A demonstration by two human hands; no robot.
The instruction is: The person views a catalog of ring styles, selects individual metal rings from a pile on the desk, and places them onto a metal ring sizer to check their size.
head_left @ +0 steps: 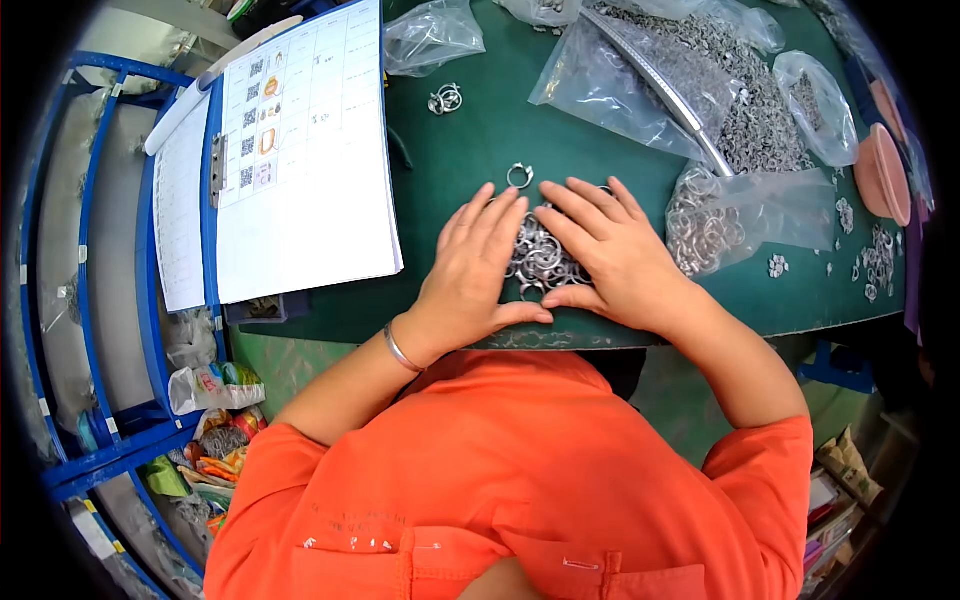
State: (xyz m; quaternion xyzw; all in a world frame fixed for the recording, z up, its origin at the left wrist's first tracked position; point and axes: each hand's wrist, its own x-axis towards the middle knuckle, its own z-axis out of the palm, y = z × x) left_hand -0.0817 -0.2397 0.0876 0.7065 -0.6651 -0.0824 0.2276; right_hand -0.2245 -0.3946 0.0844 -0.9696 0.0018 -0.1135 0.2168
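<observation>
A pile of silvery metal rings (541,254) lies on the green tabletop near its front edge. My left hand (473,256) rests flat along the pile's left side, its fingers stretched out. From the right, my right hand (617,258) spreads over the pile and covers part of it. Both thumbs lie at the near side of the rings, a little apart. One loose ring (520,176) sits just beyond my fingertips. Farther off to the left is a small cluster of rings (445,99). A clear bag of rings (703,222) lies right of my right hand.
A clipboard with printed sheets (310,190) covers the table's left. At the far right are a heap of small metal parts (765,110), a steel ruler (660,85) on plastic bags, and a pink bowl (881,175). A blue shelf rack (88,270) stands left.
</observation>
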